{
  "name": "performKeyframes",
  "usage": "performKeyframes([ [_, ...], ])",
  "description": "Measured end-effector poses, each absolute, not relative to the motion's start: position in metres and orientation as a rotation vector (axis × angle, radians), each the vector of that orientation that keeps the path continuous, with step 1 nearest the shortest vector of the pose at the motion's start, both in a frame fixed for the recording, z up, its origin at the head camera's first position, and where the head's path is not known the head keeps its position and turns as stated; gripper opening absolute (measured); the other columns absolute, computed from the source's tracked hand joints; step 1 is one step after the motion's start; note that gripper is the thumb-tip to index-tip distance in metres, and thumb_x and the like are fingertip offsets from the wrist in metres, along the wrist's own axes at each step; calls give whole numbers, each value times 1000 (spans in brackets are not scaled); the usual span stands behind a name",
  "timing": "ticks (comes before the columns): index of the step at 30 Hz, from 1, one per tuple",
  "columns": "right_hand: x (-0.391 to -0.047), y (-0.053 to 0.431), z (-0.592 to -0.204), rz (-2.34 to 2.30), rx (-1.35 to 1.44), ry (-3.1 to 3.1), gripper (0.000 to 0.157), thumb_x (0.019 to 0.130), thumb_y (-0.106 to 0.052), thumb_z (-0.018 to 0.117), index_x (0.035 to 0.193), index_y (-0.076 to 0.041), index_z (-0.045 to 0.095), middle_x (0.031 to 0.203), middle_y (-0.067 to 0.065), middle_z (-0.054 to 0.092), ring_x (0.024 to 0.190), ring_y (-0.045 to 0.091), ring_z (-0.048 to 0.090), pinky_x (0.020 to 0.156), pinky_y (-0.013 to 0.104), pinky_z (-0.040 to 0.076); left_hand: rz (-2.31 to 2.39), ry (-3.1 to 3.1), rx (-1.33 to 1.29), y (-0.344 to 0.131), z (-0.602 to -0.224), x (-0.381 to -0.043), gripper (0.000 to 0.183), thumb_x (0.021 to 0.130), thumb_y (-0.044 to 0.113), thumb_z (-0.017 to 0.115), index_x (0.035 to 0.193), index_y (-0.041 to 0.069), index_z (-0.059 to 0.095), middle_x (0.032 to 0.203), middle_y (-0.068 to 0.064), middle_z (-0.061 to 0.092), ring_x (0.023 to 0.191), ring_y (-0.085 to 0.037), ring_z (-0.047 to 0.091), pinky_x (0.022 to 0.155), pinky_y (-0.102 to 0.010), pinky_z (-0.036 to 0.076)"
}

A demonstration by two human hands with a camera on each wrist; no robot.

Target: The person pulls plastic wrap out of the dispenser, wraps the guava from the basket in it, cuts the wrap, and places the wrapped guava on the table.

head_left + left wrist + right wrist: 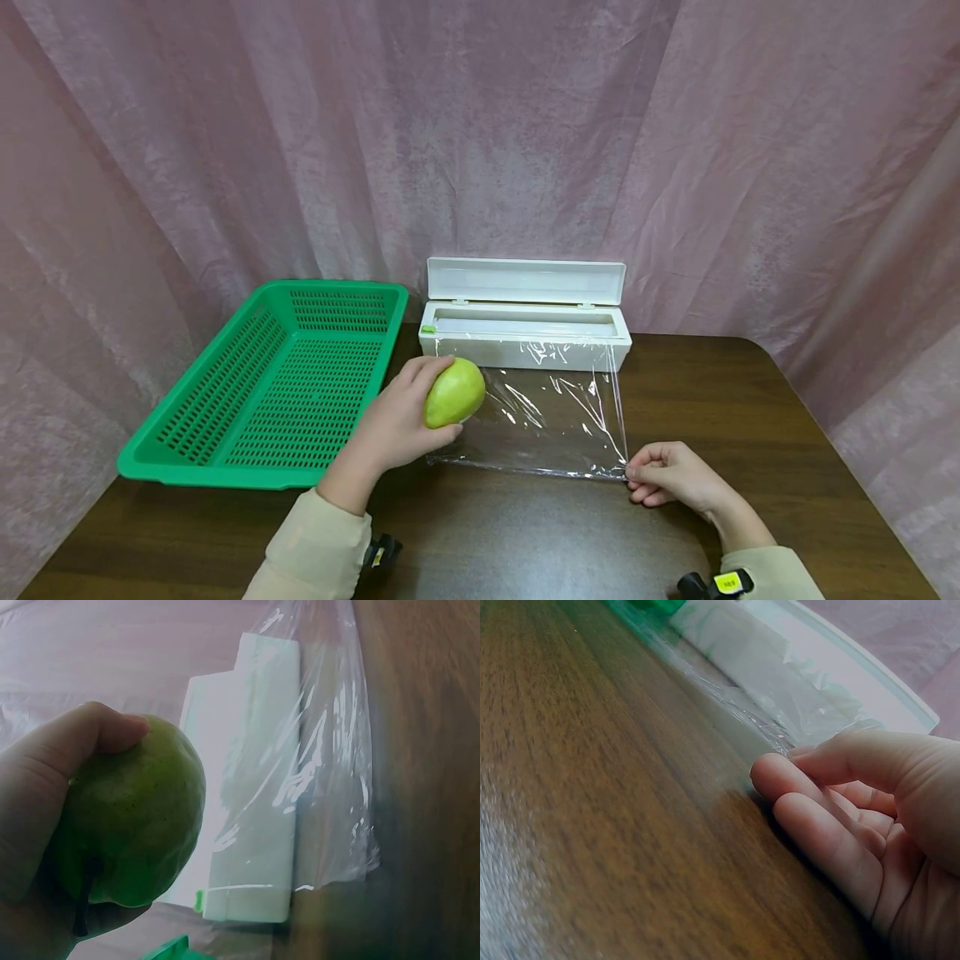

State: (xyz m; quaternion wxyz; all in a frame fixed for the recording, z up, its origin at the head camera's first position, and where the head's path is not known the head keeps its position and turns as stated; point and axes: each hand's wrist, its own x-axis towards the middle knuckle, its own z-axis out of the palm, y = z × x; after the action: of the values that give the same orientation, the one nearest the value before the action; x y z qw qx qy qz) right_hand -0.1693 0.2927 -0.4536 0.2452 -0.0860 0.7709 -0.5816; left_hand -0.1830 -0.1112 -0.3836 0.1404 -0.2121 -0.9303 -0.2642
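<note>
Plainly, the left grip clasps a speckled yellow-green pear; rightward, the right grip pinches clear, glossy film.

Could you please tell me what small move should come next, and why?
Probably set the pear onto the plastic wrap: the left hand holds it near the wrap's left side, and the right hand pinches a corner of the wrap, which stretches from the box.
</note>
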Motion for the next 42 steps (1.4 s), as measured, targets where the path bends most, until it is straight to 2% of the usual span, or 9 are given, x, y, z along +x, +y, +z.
performKeyframes([
  [9, -169, 293, -454, -1594, -243, 2098, 25, 92, -11, 59, 97, 14, 58, 76, 0, 68, 68, 10, 69, 60, 25, 56, -824, -2710, -609, -98, -390, -183, 80, 70, 32, 79, 139, 20, 41, 134, -6, 45, 105, -24, 55, 79, -39, 50],
  [15, -169, 293, -453, -1598, -250, 2098, 30, 92, -11, 59, 99, 19, 55, 77, 1, 68, 68, 10, 69, 60, 25, 56, -810, -2690, -635, -91, -397, -187, 81, 68, 31, 79, 139, 20, 42, 132, -6, 46, 106, -26, 56, 80, -41, 50],
  [22, -169, 295, -454, -1592, -251, 2097, 20, 91, -11, 60, 95, 9, 60, 76, 0, 69, 68, 10, 69, 61, 25, 56, -833, -2694, -675, -84, -406, -193, 81, 68, 33, 79, 139, 21, 41, 129, -4, 47, 101, -24, 56, 81, -38, 49],
  [26, -170, 295, -455, -1598, -249, 2092, 21, 91, -11, 60, 95, 10, 60, 76, 0, 69, 68, 10, 69, 60, 25, 56, -845, -2711, -684, -80, -410, -197, 81, 68, 35, 78, 139, 22, 41, 130, -3, 47, 100, -23, 57, 81, -38, 48],
  [31, -169, 294, -455, -1606, -254, 2092, 27, 92, -10, 59, 98, 16, 57, 77, 1, 68, 68, 10, 69, 60, 25, 56, -836, -2706, -700, -75, -415, -202, 80, 69, 35, 77, 139, 21, 41, 131, -6, 46, 106, -24, 55, 87, -43, 46],
  [37, -170, 294, -454, -1591, -235, 2098, 22, 91, -11, 60, 95, 10, 60, 76, 1, 68, 68, 10, 69, 61, 25, 56, -764, -2647, -746, -67, -418, -206, 79, 67, 35, 77, 137, 18, 44, 129, -7, 50, 117, -25, 49, 97, -47, 42],
  [42, -169, 294, -453, -1588, -238, 2104, 21, 91, -12, 61, 94, 9, 60, 76, 1, 69, 68, 10, 69, 61, 25, 56, -714, -2667, -770, -61, -417, -210, 80, 67, 37, 76, 138, 19, 43, 130, -5, 51, 118, -26, 48, 98, -45, 41],
])
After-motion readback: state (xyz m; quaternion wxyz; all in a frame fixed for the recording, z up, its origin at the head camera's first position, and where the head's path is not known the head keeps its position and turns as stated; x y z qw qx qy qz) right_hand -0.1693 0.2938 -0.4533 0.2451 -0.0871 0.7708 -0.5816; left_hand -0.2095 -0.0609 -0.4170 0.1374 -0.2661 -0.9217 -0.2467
